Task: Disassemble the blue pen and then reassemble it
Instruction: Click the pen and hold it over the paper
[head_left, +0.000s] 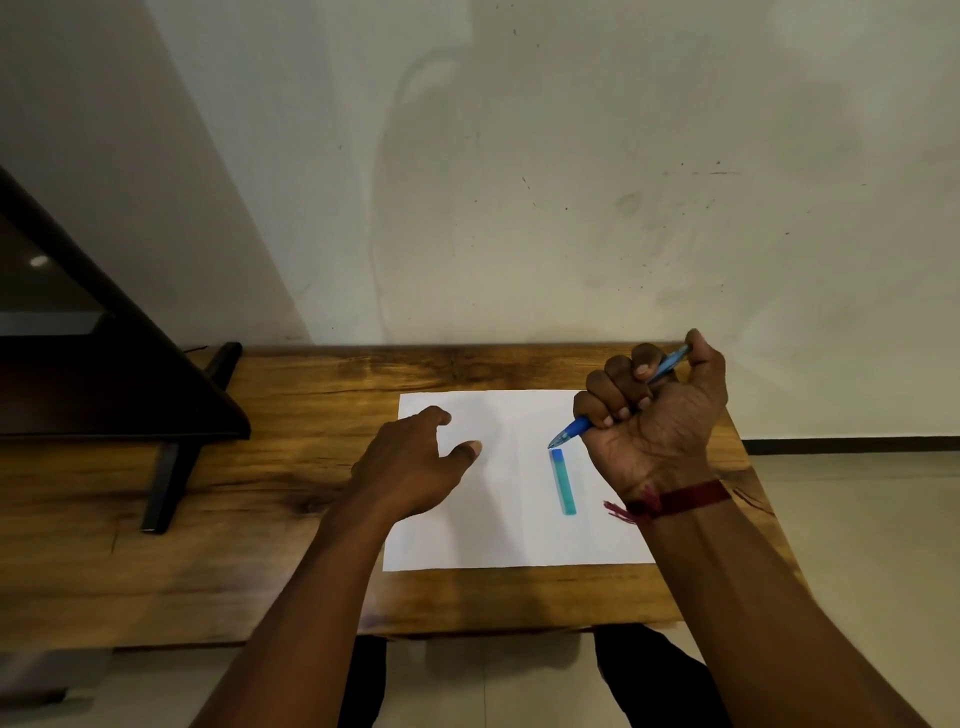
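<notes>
My right hand (660, 410) is closed in a fist around the blue pen (571, 430). The pen's tip points down-left just above the white sheet of paper (467, 530), and its rear end sticks out past my thumb near the wall. The pen's translucent teal cap (563, 482) lies flat on the paper just below the tip, apart from it. My left hand (410, 462) hovers over the left part of the sheet, palm down, fingers loosely spread and holding nothing.
The paper rests on a wooden table (291, 467) pushed against a pale wall. A dark screen on black legs (166, 483) stands on the table's left side. The table's right edge lies just beyond my right wrist, with tiled floor past it.
</notes>
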